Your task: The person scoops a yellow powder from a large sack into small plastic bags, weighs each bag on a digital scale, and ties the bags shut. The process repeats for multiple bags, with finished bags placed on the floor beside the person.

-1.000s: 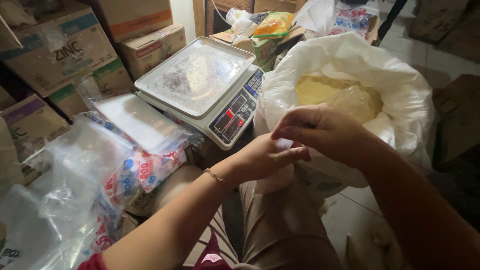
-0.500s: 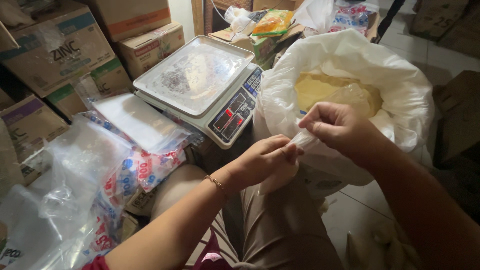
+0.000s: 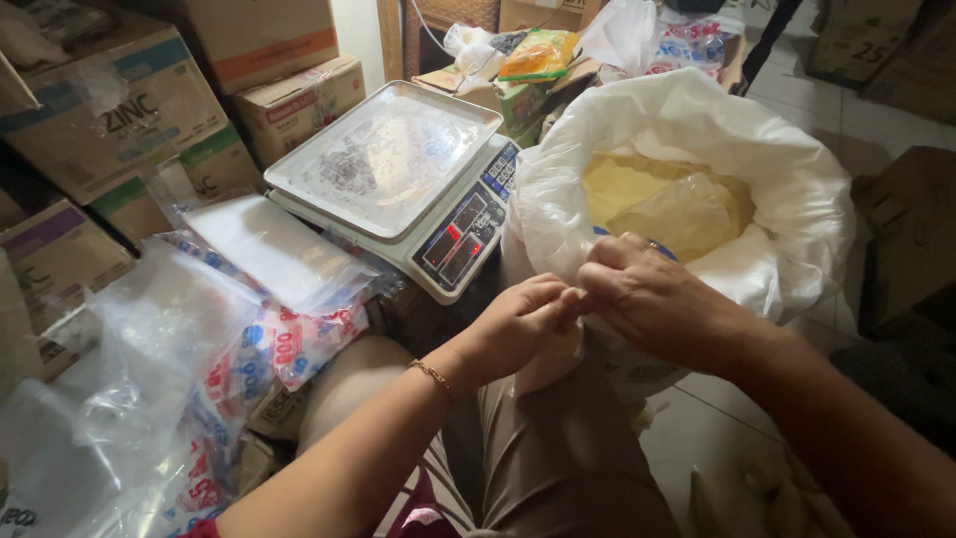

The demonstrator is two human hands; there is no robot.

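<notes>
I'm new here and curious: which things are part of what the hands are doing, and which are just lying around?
In use:
left hand and right hand, pinching together at a small clear bag
big white sack of yellowish contents, right behind them

Lying about:
weighing scale
stack of flat clear bags
cardboard boxes

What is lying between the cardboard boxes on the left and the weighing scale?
In the head view, a flat stack of clear plastic bags lies between the cardboard boxes and the weighing scale, touching the scale's near-left edge.
</notes>
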